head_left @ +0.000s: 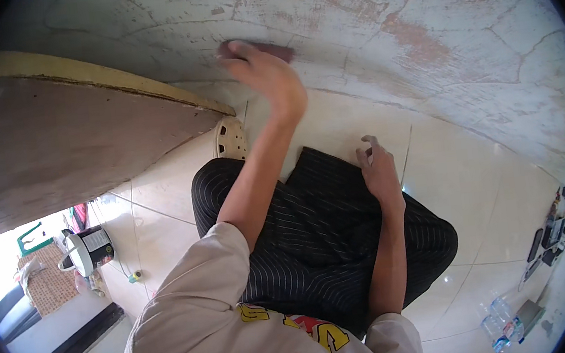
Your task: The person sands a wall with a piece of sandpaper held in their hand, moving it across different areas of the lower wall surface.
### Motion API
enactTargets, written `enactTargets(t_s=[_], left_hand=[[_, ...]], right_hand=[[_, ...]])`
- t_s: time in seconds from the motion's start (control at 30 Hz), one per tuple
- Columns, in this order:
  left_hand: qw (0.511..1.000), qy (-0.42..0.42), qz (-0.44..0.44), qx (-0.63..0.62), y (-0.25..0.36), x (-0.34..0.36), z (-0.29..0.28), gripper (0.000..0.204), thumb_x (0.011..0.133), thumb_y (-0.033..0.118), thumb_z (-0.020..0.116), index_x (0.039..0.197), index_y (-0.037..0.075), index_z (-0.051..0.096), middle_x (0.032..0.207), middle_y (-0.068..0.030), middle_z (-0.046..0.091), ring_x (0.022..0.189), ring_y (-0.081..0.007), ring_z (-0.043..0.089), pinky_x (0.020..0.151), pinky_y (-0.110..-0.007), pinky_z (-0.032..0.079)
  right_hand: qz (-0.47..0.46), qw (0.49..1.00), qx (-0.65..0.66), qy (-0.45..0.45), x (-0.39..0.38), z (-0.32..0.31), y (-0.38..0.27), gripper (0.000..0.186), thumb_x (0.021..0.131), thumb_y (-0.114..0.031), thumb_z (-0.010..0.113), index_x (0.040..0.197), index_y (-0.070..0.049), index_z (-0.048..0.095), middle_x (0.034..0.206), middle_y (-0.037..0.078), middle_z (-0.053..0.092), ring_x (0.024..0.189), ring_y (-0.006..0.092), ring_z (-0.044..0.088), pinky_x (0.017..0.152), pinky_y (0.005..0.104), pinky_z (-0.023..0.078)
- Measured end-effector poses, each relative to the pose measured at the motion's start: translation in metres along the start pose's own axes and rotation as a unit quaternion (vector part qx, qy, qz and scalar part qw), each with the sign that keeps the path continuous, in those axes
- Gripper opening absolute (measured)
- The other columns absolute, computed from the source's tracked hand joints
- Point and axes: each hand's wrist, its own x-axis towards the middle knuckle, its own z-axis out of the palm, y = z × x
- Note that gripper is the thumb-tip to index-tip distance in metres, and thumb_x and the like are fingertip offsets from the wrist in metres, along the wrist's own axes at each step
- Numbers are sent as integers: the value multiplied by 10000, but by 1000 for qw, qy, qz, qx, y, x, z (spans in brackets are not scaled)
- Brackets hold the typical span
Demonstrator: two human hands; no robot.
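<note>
Low on a worn wall (pixel 410 18) with peeling paint and cracks, my left hand (pixel 272 77) presses a dark reddish-brown piece of sandpaper (pixel 278 51) flat to the surface. The fingers are slightly blurred, and the palm hides part of the sheet. My left arm reaches far forward. Over my right thigh, in dark pinstriped trousers (pixel 320 207), hovers or rests my right hand (pixel 382 173). Its fingers are loosely bent and apart, greyish at the tips, with nothing in them.
A brown panel (pixel 71 130) with a yellowish edge stands close on the left. A beige clog (pixel 230 138) sits by its end. Farther left is a paint bucket (pixel 94 250). Plastic bottles (pixel 501 326) and several small items (pixel 553 231) lie along the right wall on the tiled floor (pixel 480 224).
</note>
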Motion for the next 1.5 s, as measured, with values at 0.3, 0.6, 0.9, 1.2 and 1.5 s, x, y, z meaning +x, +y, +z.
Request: enactTargets(t_s=[0.3, 0.6, 0.9, 1.2, 1.5], left_hand=[[987, -83, -77, -112, -1, -14, 3, 679, 1064, 369, 359, 1500, -89, 113, 1565, -231, 208, 1429, -316, 256, 1175, -392, 193], [995, -24, 80, 50, -13, -14, 3, 568, 1062, 361, 402, 1370, -106, 305, 1351, -189, 417, 1168, -255, 436, 1058, -352, 327], [994, 31, 89, 54, -10, -12, 8, 473, 1066, 266, 372, 1285, -153, 378, 1278, -270, 481, 1136, -307, 475, 1067, -398, 307], [998, -61, 14, -22, -9, -13, -1, 616, 1063, 335, 367, 1451, -113, 200, 1510, -246, 252, 1379, -320, 283, 1151, -384, 208], [995, -31, -67, -69, 17, -12, 3, 547, 1069, 337, 372, 1394, -99, 314, 1370, -228, 441, 1202, -283, 462, 1042, -383, 355]], right_hand=[[23, 1000, -7, -3, -1, -5, -6, 323, 964, -158, 555, 1221, 38, 536, 872, 245, 632, 811, 385, 624, 770, 470, 464], [5, 1000, -12, -13, 1, -2, -6, 319, 968, -159, 552, 1218, 38, 537, 861, 237, 640, 826, 382, 633, 770, 460, 468], [-50, 998, -17, 34, 8, 12, 5, 315, 964, -174, 576, 1238, -20, 551, 836, 198, 651, 668, 263, 607, 652, 386, 474], [-14, 1000, 7, 3, 4, 5, -13, 306, 955, -134, 567, 1211, 33, 550, 826, 234, 640, 759, 381, 623, 732, 452, 471], [-24, 999, 15, 28, 4, 3, -8, 323, 963, -163, 556, 1225, 25, 544, 886, 245, 647, 825, 404, 629, 767, 467, 470]])
